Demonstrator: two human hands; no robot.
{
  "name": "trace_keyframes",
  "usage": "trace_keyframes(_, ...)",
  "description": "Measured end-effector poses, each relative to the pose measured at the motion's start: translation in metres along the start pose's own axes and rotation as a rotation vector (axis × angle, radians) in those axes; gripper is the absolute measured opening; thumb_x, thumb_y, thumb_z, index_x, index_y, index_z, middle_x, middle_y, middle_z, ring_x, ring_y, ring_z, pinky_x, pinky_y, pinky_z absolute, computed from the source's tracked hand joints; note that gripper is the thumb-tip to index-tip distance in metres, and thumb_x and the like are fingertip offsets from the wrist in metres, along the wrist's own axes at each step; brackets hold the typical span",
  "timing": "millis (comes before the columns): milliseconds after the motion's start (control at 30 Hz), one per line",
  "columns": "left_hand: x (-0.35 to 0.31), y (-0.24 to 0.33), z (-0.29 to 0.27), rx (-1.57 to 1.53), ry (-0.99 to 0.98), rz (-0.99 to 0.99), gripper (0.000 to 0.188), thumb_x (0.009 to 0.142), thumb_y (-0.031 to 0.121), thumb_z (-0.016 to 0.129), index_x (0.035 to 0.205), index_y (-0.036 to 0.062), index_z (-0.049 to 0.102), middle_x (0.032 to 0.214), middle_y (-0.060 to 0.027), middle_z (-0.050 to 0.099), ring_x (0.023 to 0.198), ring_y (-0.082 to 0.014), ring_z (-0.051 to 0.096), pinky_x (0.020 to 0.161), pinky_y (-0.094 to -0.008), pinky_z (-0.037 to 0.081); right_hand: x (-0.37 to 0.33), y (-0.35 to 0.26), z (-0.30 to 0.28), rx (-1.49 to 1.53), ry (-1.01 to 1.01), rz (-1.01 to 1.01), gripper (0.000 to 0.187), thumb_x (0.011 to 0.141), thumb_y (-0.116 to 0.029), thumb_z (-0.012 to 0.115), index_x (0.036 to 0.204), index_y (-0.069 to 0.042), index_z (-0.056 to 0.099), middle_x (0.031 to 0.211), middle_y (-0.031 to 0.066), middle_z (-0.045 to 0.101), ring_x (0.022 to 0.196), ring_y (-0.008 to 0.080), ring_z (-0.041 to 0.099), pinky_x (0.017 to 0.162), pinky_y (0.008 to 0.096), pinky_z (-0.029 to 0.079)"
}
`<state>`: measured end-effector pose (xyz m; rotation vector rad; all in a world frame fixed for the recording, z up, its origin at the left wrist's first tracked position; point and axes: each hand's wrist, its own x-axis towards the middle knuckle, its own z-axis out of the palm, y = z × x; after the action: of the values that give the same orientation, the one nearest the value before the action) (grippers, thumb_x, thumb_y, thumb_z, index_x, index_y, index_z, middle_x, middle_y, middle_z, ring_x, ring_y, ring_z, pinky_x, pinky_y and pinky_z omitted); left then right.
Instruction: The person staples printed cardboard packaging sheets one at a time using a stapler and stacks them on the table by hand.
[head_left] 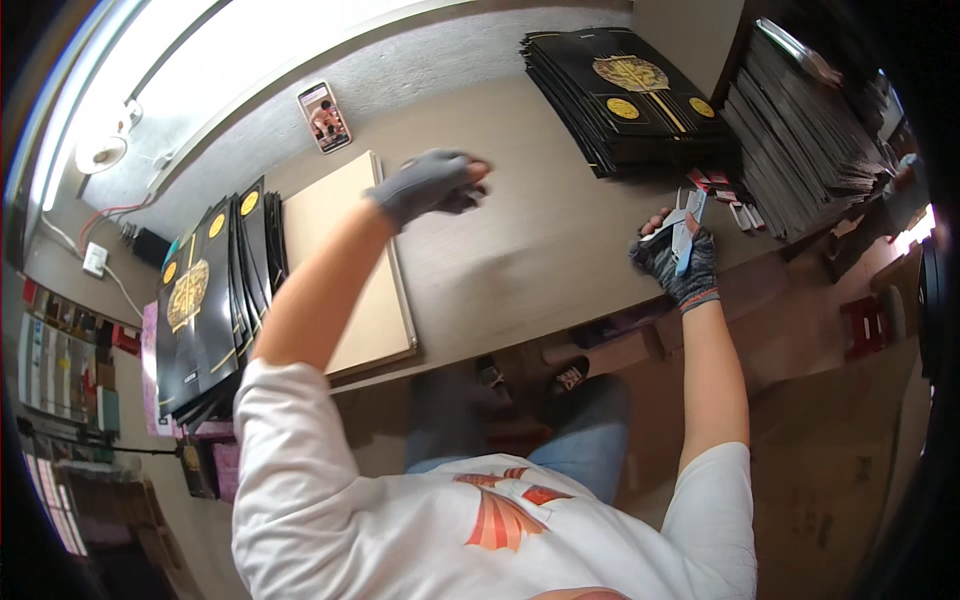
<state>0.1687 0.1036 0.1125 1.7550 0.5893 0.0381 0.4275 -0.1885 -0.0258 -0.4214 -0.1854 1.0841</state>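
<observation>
My left hand (432, 187), in a grey fingertip-less glove, hovers above the table (520, 260) right of a stack of beige boards. Its fingers curl together, slightly blurred, and nothing shows in them. At the table's right side my right hand (680, 255), in a dark knitted glove, closes around a light-blue and silver plier-like hand tool (684, 230), its jaws pointing away from me. Just beyond it lie small red and white boxes (742, 214). The beige boards (345, 240) lie flat near the left end of the table.
Black printed folders with gold designs stand in a left stack (195, 290) and lie in a back-right stack (630, 95). More dark sheets (790, 130) are piled at far right. A phone (325, 117) leans at the wall. A red stool (862, 325) stands off right.
</observation>
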Motion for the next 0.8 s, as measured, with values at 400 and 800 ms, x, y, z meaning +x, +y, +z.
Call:
trace_keyframes(400, 0.211, 0.066, 0.113, -0.513, 0.066, -0.082, 0.048, 0.088, 0.036, 0.062, 0.124, 0.009, 0.045, 0.111, -0.0175, 0.055, 0.088, -0.0291, 0.06, 0.075, -0.0423, 0.055, 0.005, -0.004, -0.006, 0.063, -0.021, 0.01, 0.033, 0.089, -0.029, 0.061, 0.105, -0.002, 0.055, 0.094, 0.0151, 0.059, 0.094, 0.0311, 0.057, 0.088, 0.0489, 0.047)
trace_keyframes(800, 0.207, 0.113, 0.14, 0.615, 0.131, 0.036, 0.047, 0.088, 0.03, 0.054, 0.128, 0.0054, 0.056, 0.129, -0.0174, 0.057, 0.121, -0.0296, 0.055, 0.098, -0.0411, 0.045, 0.003, -0.01, -0.014, -0.034, -0.149, 0.05, 0.042, 0.087, -0.041, 0.062, 0.11, -0.007, 0.054, 0.099, 0.0102, 0.055, 0.097, 0.0274, 0.054, 0.083, 0.0507, 0.047)
